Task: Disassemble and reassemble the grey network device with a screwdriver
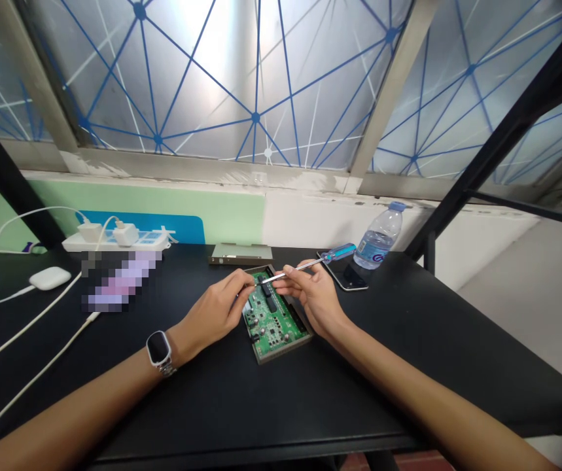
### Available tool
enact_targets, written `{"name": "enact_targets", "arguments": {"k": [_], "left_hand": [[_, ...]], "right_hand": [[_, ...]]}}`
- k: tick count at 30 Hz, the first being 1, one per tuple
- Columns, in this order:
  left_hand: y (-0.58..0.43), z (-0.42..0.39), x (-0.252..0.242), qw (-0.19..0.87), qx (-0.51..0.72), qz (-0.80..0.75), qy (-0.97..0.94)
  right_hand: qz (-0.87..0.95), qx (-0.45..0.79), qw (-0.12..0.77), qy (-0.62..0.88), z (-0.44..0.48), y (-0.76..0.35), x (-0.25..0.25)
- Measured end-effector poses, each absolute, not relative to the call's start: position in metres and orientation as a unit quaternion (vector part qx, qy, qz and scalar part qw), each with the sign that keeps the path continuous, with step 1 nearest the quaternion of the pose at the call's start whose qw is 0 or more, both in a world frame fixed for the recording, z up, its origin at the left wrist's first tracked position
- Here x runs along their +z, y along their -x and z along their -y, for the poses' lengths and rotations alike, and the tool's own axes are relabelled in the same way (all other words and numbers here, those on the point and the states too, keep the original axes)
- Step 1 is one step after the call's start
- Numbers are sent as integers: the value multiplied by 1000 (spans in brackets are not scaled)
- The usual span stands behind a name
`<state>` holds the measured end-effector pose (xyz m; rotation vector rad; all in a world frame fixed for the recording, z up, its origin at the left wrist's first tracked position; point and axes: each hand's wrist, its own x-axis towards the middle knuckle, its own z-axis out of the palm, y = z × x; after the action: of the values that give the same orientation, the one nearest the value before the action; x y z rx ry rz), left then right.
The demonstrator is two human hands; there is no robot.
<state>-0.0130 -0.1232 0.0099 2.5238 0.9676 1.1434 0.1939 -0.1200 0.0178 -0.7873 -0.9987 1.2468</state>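
A green circuit board (275, 322) lies in a shallow metal tray-like case (285, 351) on the black table. My right hand (316, 296) holds a screwdriver (296, 269) by its metal shaft, between thumb and fingers. Its blue handle points up and to the right, and its tip reaches left over the board's far part. Close by that tip, my left hand (222, 302) is closed in a pinch above the board's left edge. Whatever its fingertips hold is too small to make out. A watch with a metal band (159, 350) is on my left wrist.
Behind the board sits a flat metal cover (241, 253). A phone (347, 273) and a water bottle (379, 237) stand to the right. On the left are a power strip (114, 241), white cables (30, 322), a white earbud case (50, 279) and a blurred-out object (122, 282).
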Motion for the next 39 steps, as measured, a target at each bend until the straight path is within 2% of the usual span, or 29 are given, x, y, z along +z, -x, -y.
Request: {"name": "enact_targets", "arguments": {"k": [6, 8, 14, 21, 39], "left_hand": [[26, 113, 24, 70, 390, -346, -851], [41, 104, 31, 61, 352, -362, -861], [90, 73, 29, 77, 225, -400, -885], [96, 67, 18, 85, 174, -440, -877], [82, 74, 20, 109, 219, -424, -872]], "right_hand": [[394, 521, 674, 345, 115, -200, 23], [392, 515, 677, 350, 112, -204, 22], [428, 519, 654, 348, 109, -207, 16], [479, 518, 621, 342, 112, -203, 10], [508, 520, 599, 336, 113, -200, 11]]}}
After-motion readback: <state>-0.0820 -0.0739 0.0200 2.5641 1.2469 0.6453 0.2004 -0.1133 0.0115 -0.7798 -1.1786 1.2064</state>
